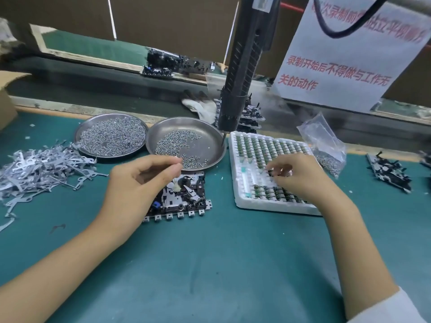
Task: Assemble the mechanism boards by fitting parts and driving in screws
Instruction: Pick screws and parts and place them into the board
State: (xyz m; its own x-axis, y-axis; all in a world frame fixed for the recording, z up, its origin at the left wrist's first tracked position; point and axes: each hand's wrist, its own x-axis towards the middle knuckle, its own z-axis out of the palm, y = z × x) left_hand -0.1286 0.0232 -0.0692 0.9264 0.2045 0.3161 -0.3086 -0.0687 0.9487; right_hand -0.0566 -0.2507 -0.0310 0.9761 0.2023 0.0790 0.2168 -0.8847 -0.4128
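Green-matted work surface [210,264] here, pretty cluttered. Sitting near the middle is the black and silver mechanism board with white tabs along its edge [184,199]. Left hand [137,183] hovers over its top left corner with the fingers curled and thumb meeting fingertips, like it's pinching something tiny (can't tell what, too small). Right hand [300,176] is over the white foam tray of small green parts [240,173], fingers curled down among the slots; whether it's got one is too blurry to say. Behind the board are two round steel dishes of screws [112,136], a black electric screwdriver hanging above them [242,73], and a heap of flat grey metal levers [35,169] off to the left.
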